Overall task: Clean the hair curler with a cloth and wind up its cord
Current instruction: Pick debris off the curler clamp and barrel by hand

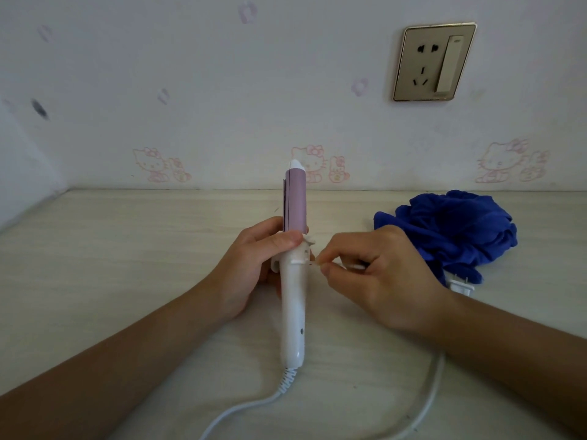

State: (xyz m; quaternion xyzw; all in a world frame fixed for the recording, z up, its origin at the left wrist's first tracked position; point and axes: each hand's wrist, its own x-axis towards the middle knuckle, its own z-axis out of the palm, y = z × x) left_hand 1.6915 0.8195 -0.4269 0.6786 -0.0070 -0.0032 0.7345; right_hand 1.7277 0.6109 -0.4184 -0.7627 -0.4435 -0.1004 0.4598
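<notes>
Fingers [279, 241] of the left hand [254, 265] are gripping the white-handled, pink-barrelled hair curler [293, 300], barrel end up, over the pale wooden bench [127, 249]. The right hand [381, 274] is pinching a small pale bit [316, 264] beside it. The crumpled blue cloth [460, 230] is lying right, and the white cord [241, 408] is trailing unwound.

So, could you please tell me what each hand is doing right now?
Left hand: grips the hair curler.
Right hand: pinches a small pale piece, unidentifiable.
</notes>
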